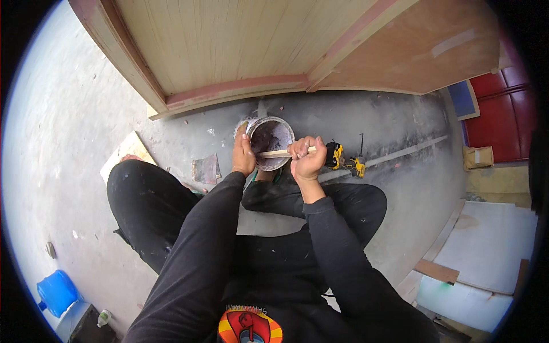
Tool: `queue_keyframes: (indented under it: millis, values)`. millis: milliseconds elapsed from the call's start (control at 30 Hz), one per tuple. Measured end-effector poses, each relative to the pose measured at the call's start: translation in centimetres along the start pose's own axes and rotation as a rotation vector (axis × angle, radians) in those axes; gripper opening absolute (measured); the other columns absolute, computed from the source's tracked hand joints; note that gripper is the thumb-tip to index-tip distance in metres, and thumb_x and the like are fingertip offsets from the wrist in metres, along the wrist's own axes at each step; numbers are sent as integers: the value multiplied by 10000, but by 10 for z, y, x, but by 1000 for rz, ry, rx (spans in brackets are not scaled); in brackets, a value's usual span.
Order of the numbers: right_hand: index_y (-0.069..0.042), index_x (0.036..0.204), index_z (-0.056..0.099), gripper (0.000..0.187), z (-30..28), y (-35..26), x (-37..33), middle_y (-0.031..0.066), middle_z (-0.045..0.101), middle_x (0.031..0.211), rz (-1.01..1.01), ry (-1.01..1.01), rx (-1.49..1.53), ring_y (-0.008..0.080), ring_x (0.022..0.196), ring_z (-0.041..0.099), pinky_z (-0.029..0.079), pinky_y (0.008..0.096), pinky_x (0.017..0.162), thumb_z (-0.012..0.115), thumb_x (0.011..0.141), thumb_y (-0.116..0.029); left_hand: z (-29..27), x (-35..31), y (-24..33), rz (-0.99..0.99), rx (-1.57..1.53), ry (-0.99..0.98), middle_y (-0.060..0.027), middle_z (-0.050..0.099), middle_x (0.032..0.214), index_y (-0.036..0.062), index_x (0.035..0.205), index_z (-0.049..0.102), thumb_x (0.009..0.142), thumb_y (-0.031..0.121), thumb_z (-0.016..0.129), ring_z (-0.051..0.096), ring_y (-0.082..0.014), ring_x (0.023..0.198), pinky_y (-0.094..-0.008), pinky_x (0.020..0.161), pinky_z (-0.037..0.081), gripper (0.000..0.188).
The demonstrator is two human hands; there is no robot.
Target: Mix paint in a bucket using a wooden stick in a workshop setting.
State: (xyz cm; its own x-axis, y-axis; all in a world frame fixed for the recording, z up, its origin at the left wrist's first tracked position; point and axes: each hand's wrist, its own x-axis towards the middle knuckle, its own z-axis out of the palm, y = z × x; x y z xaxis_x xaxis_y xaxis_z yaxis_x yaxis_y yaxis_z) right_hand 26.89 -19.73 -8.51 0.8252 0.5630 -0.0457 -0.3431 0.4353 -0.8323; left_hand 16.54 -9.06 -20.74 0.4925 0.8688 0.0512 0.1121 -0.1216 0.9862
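Note:
A round white tub (285, 162) with a smeared rim stands tilted between my legs, and greyish-purple paste (273, 135) coats its inside. My left hand (243, 153) is pressed along the tub's left side, steadying it with its fingers round the outer wall. In the closed fist of my right hand (307, 158) is a flat wooden stick (274, 154). The stick lies across the tub's mouth, with its far end reaching the inner left side. Part of the tub's outer wall is hidden by my left hand.
Ahead rises a wooden panel frame (234, 86). Yellow-and-black power tools (349, 163) lie right of the tub, and a sandpaper-like sheet (205, 170) lies left. White boards (486, 246) are at the right, near red padded seating (503, 120). A blue water jug (58, 292) stands lower left.

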Motion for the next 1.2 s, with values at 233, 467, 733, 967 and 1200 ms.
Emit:
queue_keyframes:
  millis: [233,467,733,967,1200]
  values:
    - [-75,536,357,402,11,23,13,33,348,486,-248,-261,-162,148,428,351,317,294,455,428,850,-315,-4,-3,2,-8,-55,-64,-208,429,1387,-3,1383,377,1018,306,191,367,-312,1321,-348,1098,253,513]
    - [-72,517,333,426,21,4,0,37,340,474,-87,-248,-246,135,418,337,299,278,433,420,873,-289,-30,-7,-2,-25,-44,-99,-210,454,1369,-7,1404,345,1021,346,158,409,-288,1295,-336,1081,277,554]
    - [-34,517,428,433,23,39,17,57,423,450,-229,-344,-330,163,430,414,301,324,442,459,880,-268,-33,-8,1,-29,55,-149,-226,453,1369,8,1414,339,1011,388,135,423,-315,1289,-350,1067,305,590]
    - [-81,505,349,446,45,3,16,-15,341,468,-218,-368,-495,86,427,341,298,256,425,472,901,-244,-35,-5,-2,61,118,-88,-234,460,1361,22,1416,342,1004,405,118,438,-330,1277,-366,1050,329,605]
    - [-78,517,334,426,28,30,19,-6,355,462,-227,-345,-299,100,412,350,294,271,423,442,901,-229,-22,-17,8,91,211,-20,-224,486,1340,53,1401,380,1004,384,160,460,-371,1247,-387,1024,352,563]
